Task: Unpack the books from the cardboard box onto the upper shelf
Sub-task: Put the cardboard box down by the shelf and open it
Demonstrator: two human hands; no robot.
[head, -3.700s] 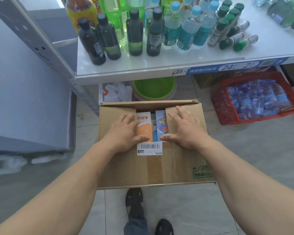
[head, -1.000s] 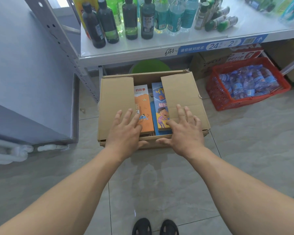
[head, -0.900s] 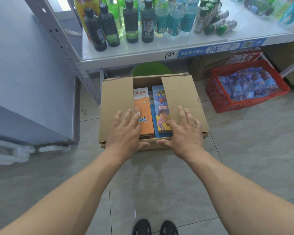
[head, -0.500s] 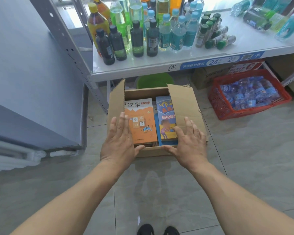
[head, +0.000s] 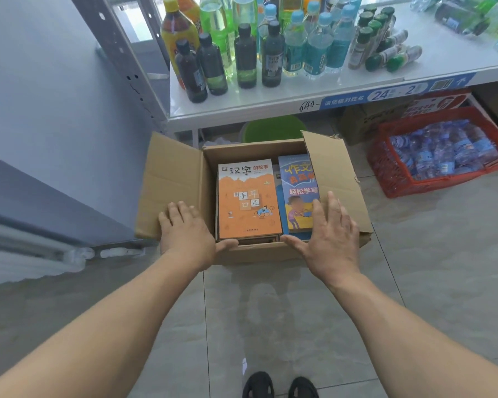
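Left hand [head: 186,231], right hand [head: 329,234]: both unclenched, flat on cardboard box [head: 253,251] flaps. Press flaps fully outward; then lift orange book [head: 247,199].

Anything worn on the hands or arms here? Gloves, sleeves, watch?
Nothing visible. The left hand and right hand are bare: no gloves, rings or watch. Both forearms are uncovered to the frame edge, no sleeves showing.
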